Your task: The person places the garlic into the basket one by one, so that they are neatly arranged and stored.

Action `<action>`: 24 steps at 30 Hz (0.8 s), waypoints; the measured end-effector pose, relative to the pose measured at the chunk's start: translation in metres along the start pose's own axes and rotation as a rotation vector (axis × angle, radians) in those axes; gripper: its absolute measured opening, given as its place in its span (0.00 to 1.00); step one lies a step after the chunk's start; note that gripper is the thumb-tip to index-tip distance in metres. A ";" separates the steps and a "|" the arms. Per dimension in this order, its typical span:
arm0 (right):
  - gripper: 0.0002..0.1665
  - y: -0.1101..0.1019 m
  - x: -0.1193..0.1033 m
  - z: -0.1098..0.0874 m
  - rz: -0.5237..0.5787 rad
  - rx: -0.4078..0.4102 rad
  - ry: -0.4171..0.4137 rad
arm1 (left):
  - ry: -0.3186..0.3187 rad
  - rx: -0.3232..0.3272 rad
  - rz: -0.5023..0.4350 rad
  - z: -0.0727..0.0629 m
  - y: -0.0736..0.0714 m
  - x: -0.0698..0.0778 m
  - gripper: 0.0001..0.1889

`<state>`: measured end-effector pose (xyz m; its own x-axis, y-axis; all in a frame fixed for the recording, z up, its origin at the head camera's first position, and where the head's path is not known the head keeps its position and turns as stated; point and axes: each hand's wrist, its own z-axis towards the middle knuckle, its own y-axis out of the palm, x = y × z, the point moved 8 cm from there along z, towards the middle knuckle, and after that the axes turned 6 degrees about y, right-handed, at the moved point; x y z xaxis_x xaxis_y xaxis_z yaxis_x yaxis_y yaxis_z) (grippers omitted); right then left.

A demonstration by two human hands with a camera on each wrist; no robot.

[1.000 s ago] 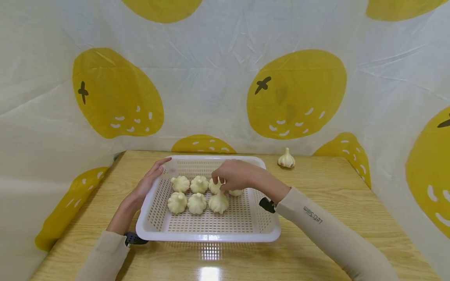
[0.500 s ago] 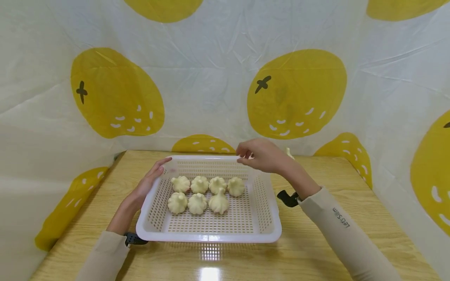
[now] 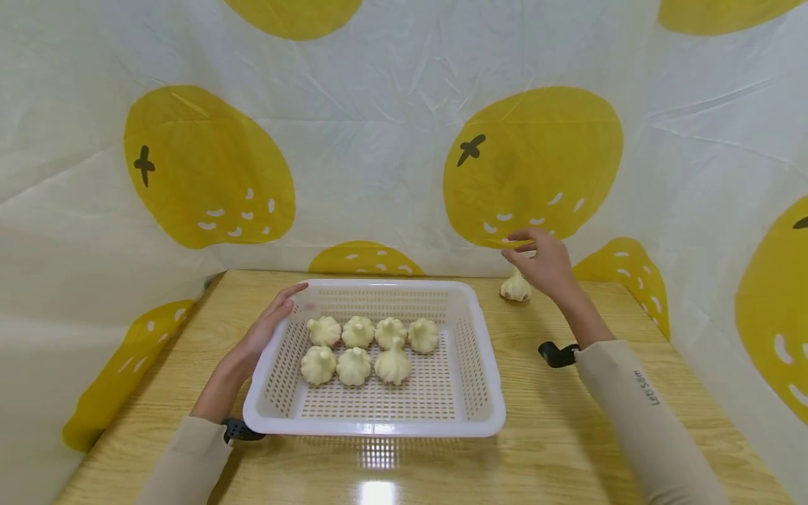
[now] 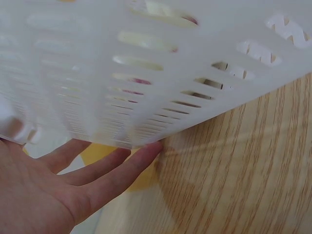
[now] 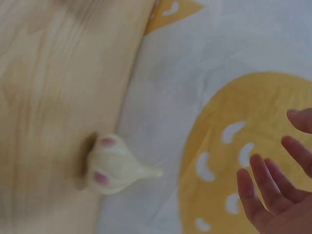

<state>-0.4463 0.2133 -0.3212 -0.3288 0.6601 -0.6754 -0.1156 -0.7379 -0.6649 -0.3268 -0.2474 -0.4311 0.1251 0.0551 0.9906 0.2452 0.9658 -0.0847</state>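
A white plastic basket (image 3: 374,426) with slotted walls stands on the table. Several garlic bulbs (image 3: 353,366) sit inside it in two rows, four behind and three in front. My left hand (image 3: 268,330) grips the basket's left side. Its thumb is at the rim, and in the left wrist view its fingers (image 4: 114,178) lie along the outside of the wall. Another garlic bulb (image 3: 515,287) stands alone on the table at the back right, stem up. My right hand (image 3: 536,258) hovers just above that bulb, fingers apart and holding nothing; in the right wrist view the bulb (image 5: 113,165) is apart from the fingertips.
The wooden table (image 3: 530,435) extends to both sides of the basket. A white cloth (image 3: 372,161) printed with yellow fruit hangs right behind the table and along its sides. Black wrist straps (image 3: 558,354) show at both sleeves.
My right hand has lifted out of the basket, moved right and back over its rim, and reached the lone garlic bulb. My left hand and the basket have stayed in place.
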 end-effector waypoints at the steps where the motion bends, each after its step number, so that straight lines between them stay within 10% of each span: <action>1: 0.26 -0.001 0.007 0.000 0.021 0.002 0.025 | 0.001 -0.001 0.002 -0.001 0.000 0.000 0.28; 24: 0.38 0.044 0.130 0.004 0.130 -0.032 0.360 | 0.000 -0.007 0.001 -0.004 0.001 0.002 0.28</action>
<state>-0.4977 0.2658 -0.4375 0.0119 0.5724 -0.8199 -0.0629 -0.8179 -0.5719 -0.3228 -0.2471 -0.4298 0.1253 0.0557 0.9906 0.2516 0.9640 -0.0861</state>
